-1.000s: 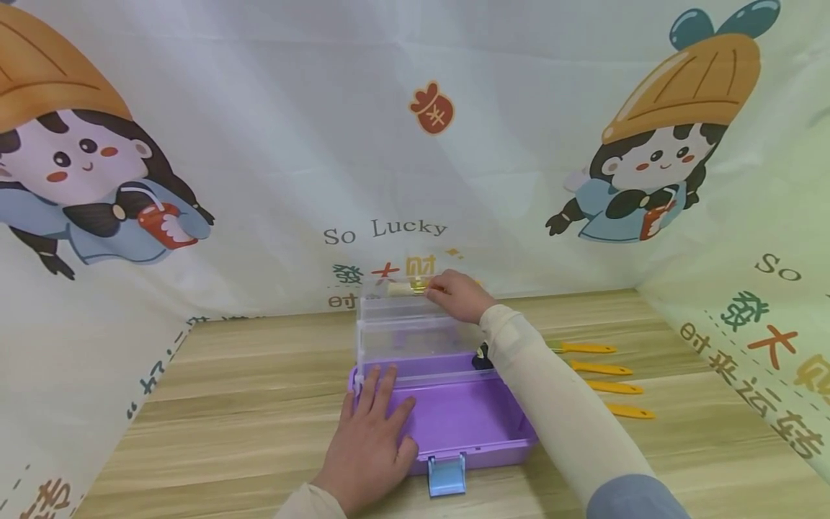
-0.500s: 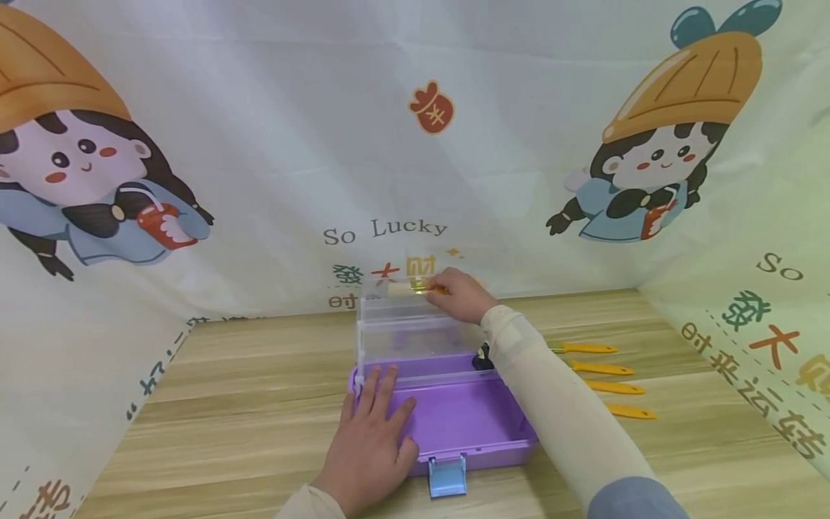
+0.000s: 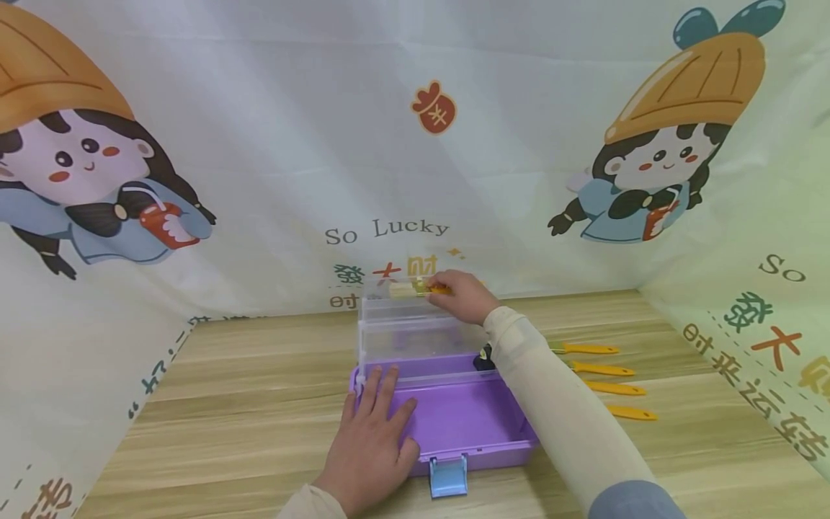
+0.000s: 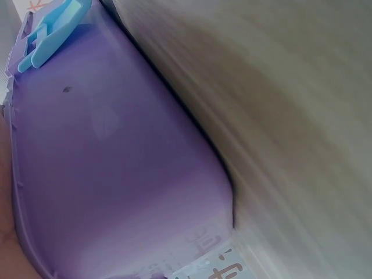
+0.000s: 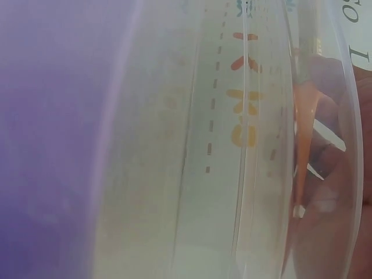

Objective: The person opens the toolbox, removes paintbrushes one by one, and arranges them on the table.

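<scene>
A purple plastic box (image 3: 454, 418) stands on the table, its clear lid (image 3: 415, 339) raised upright at the back. My left hand (image 3: 369, 447) rests on the box's left rim with fingers straight and spread; in the left wrist view a sliver of this hand (image 4: 9, 250) shows against the purple wall. At the top of the lid, my right hand (image 3: 463, 295) pinches a paintbrush (image 3: 403, 290) by its orange handle, pale bristles pointing left. Through the clear plastic in the right wrist view, the handle (image 5: 306, 122) shows against the fingers (image 5: 331, 104). The box's floor is bare where visible.
Several brushes with orange handles (image 3: 603, 370) lie in a column on the table right of the box, partly behind the right sleeve (image 3: 564, 404). A blue latch (image 3: 448, 477) hangs from the box front. A printed cloth (image 3: 292, 158) encloses the table's back and sides.
</scene>
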`<action>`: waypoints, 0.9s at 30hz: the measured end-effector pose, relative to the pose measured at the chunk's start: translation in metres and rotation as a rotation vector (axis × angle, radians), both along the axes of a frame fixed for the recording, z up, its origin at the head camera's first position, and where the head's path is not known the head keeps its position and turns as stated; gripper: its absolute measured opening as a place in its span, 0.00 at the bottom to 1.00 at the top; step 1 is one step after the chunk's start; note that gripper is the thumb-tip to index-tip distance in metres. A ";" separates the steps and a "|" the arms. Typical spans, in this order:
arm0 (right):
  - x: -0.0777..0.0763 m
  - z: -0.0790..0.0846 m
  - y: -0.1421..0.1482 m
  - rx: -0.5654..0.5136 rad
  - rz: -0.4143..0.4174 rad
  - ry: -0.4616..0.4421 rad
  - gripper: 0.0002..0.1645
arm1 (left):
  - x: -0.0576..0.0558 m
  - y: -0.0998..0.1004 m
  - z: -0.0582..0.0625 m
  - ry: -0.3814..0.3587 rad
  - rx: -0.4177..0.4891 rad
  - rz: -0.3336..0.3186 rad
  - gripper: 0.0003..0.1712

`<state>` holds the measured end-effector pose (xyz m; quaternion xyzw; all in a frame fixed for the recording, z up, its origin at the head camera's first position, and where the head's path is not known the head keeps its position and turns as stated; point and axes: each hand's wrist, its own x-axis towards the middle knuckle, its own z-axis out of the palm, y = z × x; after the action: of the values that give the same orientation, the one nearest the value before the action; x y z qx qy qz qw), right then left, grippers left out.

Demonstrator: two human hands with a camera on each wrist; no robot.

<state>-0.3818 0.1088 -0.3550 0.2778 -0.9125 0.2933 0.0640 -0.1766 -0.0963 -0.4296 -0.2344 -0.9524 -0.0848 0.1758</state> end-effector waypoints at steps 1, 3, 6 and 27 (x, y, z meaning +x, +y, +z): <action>0.000 0.001 0.000 -0.004 -0.002 -0.002 0.20 | 0.000 0.000 0.000 0.002 0.003 0.000 0.28; 0.001 0.001 -0.001 -0.011 -0.005 -0.003 0.20 | 0.000 -0.001 0.001 0.004 0.009 0.000 0.28; 0.001 0.002 0.000 -0.030 -0.019 -0.006 0.20 | 0.000 -0.001 0.001 -0.004 0.017 -0.004 0.28; 0.015 0.033 0.024 -0.034 -0.016 0.016 0.21 | 0.001 -0.002 0.000 0.035 0.005 -0.003 0.27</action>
<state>-0.3671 0.1326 -0.3219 0.2717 -0.9091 0.3059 0.0785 -0.1760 -0.0983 -0.4300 -0.2370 -0.9485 -0.0836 0.1927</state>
